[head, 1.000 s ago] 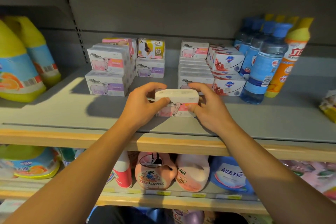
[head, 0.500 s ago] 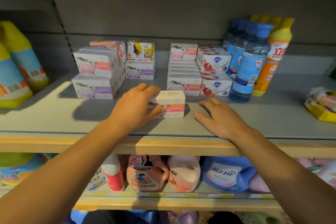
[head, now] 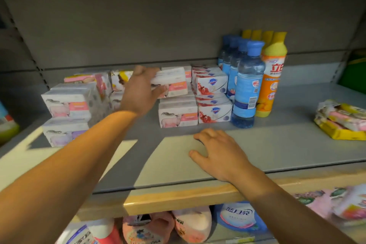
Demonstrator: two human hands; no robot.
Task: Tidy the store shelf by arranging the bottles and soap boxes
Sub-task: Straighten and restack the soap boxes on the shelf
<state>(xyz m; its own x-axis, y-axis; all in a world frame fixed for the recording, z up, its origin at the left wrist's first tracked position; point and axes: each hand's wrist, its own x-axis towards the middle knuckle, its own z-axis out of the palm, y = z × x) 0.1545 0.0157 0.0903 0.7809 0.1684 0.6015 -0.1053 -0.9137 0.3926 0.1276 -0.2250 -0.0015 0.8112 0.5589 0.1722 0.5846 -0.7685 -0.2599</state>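
Note:
My left hand (head: 141, 91) grips a white soap box with a pink label (head: 174, 84) and holds it above the middle stack of matching pink-label boxes (head: 178, 114). My right hand (head: 219, 152) rests flat and open on the grey shelf (head: 287, 150), in front of that stack. Right of the stack stand white soap boxes with red and blue print (head: 213, 95), then a row of blue-capped clear bottles (head: 246, 87) and yellow-capped orange bottles (head: 272, 77). At the left sit further stacks of pink and purple soap boxes (head: 69, 109).
A crumpled yellow and pink multi-pack (head: 340, 119) lies at the shelf's right end. The wooden-coloured front edge (head: 178, 198) runs below my arms. Detergent bottles and refill bags (head: 190, 226) fill the lower shelf. A yellow-bottomed bottle (head: 8, 125) shows at the far left.
My left hand lifted the pink-label soap box off the shelf front and carried it back and up over the middle stack. My right hand let go and settled flat on the shelf.

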